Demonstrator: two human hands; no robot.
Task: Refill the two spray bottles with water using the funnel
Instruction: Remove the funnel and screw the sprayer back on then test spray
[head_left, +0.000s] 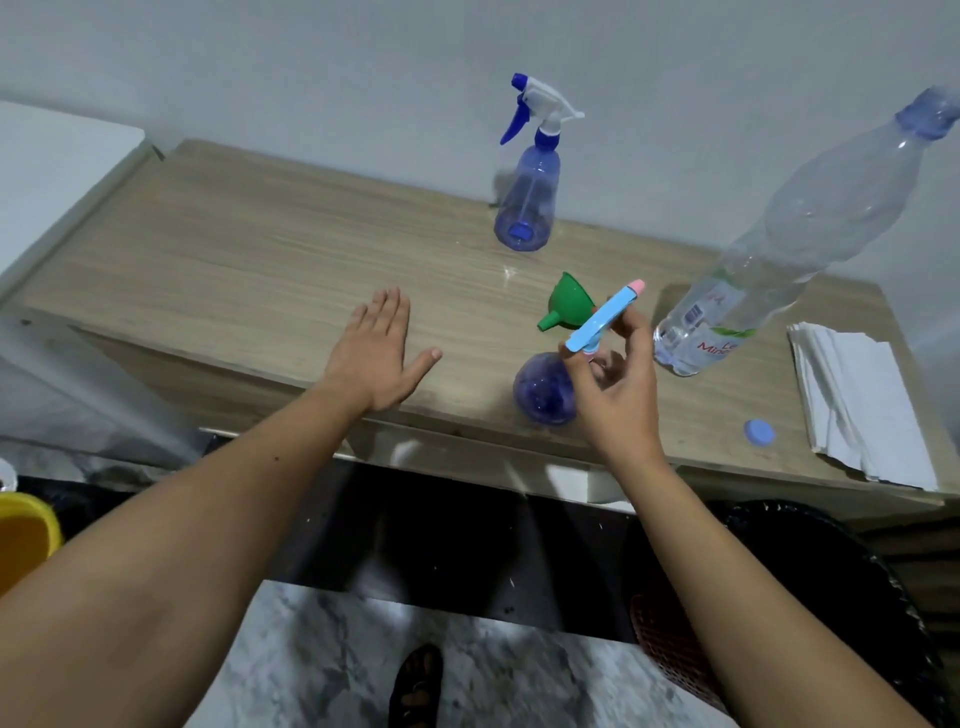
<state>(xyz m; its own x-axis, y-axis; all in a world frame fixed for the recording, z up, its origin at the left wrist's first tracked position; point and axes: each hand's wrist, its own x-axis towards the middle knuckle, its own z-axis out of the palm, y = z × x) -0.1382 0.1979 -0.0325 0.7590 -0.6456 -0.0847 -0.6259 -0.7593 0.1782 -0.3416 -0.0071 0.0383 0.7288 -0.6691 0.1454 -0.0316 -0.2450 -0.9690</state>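
1. Table left half bare; only the flat left hand there.
2. Right half crowded: funnel, water bottle, napkins, cap.
3. Spray bottle stands at the wall.

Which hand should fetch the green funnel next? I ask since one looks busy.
Probably the left hand: it lies open and flat on the wooden table, while the right hand holds the light-blue spray head above the near blue bottle. The green plastic funnel lies between.
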